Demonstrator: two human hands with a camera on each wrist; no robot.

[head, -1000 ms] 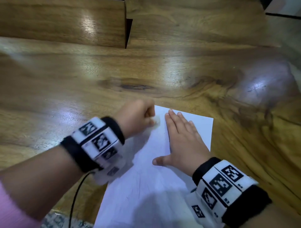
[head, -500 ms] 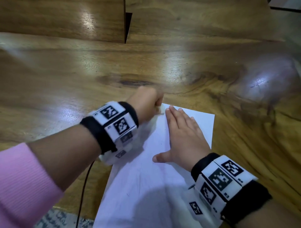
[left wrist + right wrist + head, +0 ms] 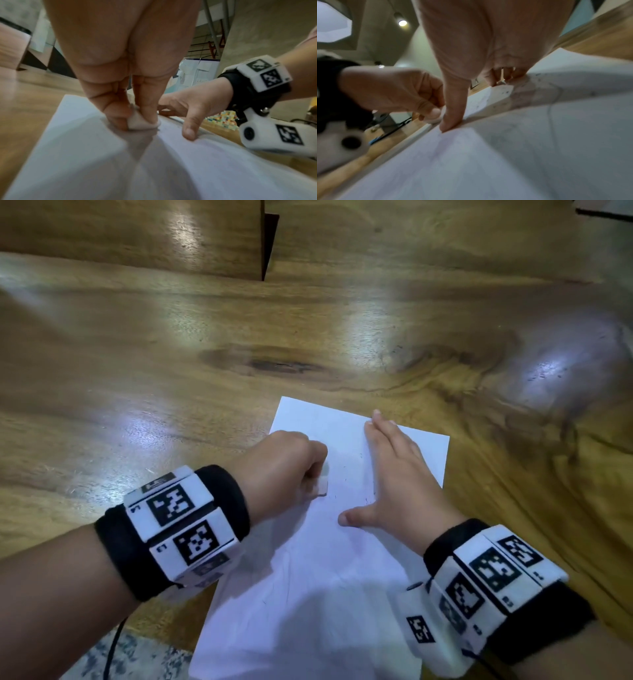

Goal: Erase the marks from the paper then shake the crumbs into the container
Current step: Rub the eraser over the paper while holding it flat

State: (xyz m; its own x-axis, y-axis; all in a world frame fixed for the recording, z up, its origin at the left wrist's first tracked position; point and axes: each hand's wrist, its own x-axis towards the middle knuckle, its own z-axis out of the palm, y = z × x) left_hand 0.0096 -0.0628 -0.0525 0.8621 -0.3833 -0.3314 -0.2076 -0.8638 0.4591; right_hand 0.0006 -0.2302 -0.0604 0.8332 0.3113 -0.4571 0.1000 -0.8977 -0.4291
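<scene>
- The white eraser (image 3: 140,122) is pinched at the fingertips of the left hand (image 3: 277,470), its lower edge touching the sheet of paper (image 3: 308,594)
- The paper lies flat on the wooden table (image 3: 171,354), its long axis running from the person toward the far side; the eraser sits on the far half, near the left edge
- Faint pencil marks (image 3: 368,498) and dark specks lie just right of the eraser, between it and the right hand (image 3: 394,484), so the left hand is the nearer one and the rubbing likely needs to travel rightward
- The right hand is flat, fingers straight and pointing away, thumb spread toward the eraser, pressing the paper down and gripping nothing
- The left wrist is bent down, knuckles up, fingers curled tight round the eraser
- No container shows in any view, so the crumb-shaking step looks not yet begun
</scene>
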